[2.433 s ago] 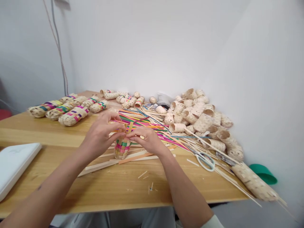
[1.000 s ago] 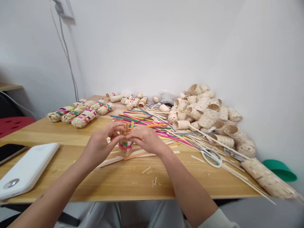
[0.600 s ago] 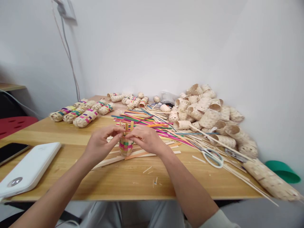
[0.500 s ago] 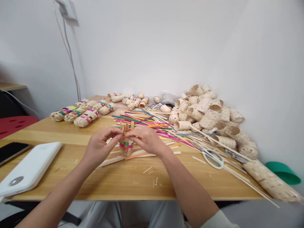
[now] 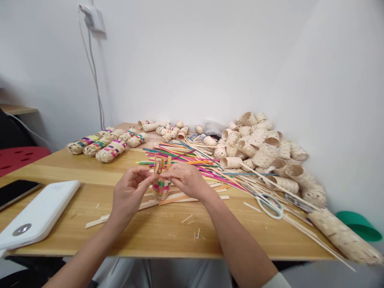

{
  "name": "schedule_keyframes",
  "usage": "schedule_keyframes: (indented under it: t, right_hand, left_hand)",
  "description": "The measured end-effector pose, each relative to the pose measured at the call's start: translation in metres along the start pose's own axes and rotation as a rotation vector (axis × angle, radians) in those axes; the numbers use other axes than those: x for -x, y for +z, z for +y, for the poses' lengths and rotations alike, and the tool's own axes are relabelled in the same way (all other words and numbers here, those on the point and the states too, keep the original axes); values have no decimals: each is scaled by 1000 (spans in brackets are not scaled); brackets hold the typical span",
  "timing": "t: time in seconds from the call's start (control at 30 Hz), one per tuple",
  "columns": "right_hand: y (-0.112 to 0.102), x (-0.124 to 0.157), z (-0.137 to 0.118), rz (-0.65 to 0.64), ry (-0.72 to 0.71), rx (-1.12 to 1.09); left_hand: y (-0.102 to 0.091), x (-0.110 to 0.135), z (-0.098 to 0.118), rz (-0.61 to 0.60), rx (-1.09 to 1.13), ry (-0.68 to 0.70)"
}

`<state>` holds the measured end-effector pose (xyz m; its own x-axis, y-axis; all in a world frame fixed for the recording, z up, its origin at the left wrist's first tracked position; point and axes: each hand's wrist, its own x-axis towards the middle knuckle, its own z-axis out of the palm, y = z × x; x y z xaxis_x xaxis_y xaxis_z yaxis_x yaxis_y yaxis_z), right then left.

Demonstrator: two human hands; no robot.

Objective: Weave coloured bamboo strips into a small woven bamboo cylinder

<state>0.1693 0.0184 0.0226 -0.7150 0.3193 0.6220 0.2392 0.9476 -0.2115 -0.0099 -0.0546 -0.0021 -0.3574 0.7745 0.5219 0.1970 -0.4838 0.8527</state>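
Partly woven by the look: cup (image 5: 161, 191) upright at counter (image 5: 144, 236) middle, btwn L hand (image 5: 129, 191) & R hand (image 5: 187, 181).

Pinching cup's rim w/ both, tips just beside each other; can't tell which strip, too small. Prob. done on lower wall, w/ pink & green bands woven in. Prob. left to work: tan ends (image 5: 163, 163) sticking up loose above rim. Apparently finished, at L: group of coloured rolls (image 5: 111, 151). At R, heap of plain tubes (image 5: 265, 155), several open at one end. Behind cup, loose coloured strips (image 5: 180, 158); well R of R hand, scissors (image 5: 260, 197), unheld.
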Motion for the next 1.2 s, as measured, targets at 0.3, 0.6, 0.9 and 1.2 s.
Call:
schedule_keyframes:
  t: [0.3,0.6,0.9,1.2]
  right_hand:
    - [2,1,0,15,38,40]
    - [-2,-1,-5,-14,-6,21]
    - [0,-1,-3,7,0,19]
    - [3,0,-6,40,9,85]
  left_hand:
    - [-1,8,-9,-4,14,0]
    - [-3,-16,12,-264,-191,70]
    - [-2,-28,22,-305,-284,-30]
    - [-9,-12,7,-83,-307,-62]
